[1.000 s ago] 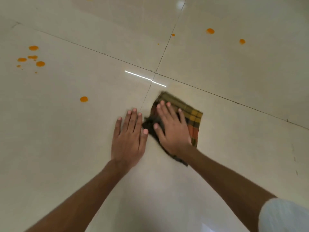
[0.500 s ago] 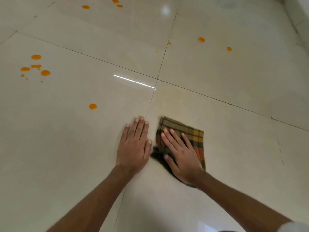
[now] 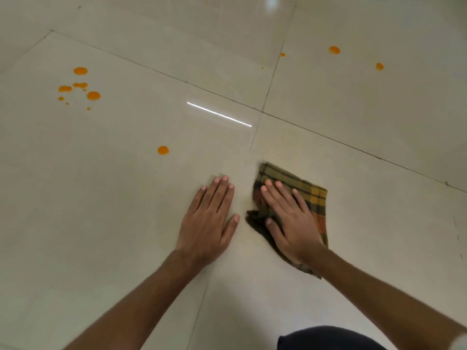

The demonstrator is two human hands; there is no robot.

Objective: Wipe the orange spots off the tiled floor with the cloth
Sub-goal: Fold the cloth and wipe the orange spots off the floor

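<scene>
A folded checked cloth (image 3: 313, 195) in green, yellow and orange lies on the glossy beige tiled floor (image 3: 379, 223). My right hand (image 3: 290, 218) lies flat on it, fingers spread, thumb at its dark bunched left edge. My left hand (image 3: 209, 221) rests palm down on the bare tile just left of the cloth, holding nothing. One orange spot (image 3: 163, 150) sits ahead and to the left of my left hand. A cluster of orange spots (image 3: 80, 87) lies at the far left. Two more orange spots (image 3: 334, 50) (image 3: 379, 66) and a tiny orange spot (image 3: 282, 54) lie on the far tiles.
Dark grout lines cross at a tile corner (image 3: 261, 112) beyond the cloth. A bright streak of reflected light (image 3: 219, 114) lies on the tile left of that corner. Dark clothing (image 3: 328, 337) shows at the bottom edge.
My right hand has drawn the cloth back toward me, away from the tile corner. My left hand has stayed planted on the floor. The view has shifted slightly.
</scene>
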